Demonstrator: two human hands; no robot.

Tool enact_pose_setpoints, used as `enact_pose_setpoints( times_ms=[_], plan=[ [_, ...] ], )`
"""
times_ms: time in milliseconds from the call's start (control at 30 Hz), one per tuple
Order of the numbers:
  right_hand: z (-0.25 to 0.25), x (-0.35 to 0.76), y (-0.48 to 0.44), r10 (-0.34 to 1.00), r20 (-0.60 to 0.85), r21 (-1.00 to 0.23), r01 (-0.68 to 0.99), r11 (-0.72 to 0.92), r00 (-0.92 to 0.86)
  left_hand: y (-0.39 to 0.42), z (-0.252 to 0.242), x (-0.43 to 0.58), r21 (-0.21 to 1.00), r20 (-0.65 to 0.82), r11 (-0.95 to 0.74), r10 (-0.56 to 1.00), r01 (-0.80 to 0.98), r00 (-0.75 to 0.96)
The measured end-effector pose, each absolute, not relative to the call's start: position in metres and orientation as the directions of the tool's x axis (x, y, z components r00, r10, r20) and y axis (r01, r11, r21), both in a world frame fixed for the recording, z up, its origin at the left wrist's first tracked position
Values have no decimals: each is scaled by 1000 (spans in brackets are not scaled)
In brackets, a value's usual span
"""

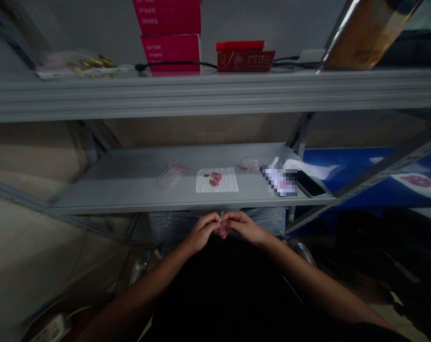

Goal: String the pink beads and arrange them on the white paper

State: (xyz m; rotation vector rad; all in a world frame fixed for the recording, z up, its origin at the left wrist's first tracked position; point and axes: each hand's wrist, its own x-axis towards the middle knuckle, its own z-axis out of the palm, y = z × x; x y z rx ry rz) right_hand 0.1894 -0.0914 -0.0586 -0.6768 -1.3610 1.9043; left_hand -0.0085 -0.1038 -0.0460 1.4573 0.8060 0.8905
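Count: left hand + right hand = 2 hands; thin strip x1. Lower shelf: clear bags x2, paper sheet x1, bead pile x1, phone x1. Upper shelf: magenta boxes x2, red carton x1.

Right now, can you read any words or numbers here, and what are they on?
Nothing reads clearly.
Red boxes: white label lines, too blurred.
Red pack: gold print, too blurred.
Patch on the lower shelf: pixelated, unreadable.
Small thin thing between left hand and right hand: no writing shows.
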Motion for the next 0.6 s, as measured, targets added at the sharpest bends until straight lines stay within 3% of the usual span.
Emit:
enact_pose_setpoints(
  times_ms=[267,600],
  plan=[
    [-64,192,-90,792,63,-997,-66,29,-607,-109,-50,-5,989,15,-77,900,124,436],
    [-59,195,-87,748,90,-987,-160,-22,-657,-100,-53,-9,1000,-19,18,881,7,474]
  ],
)
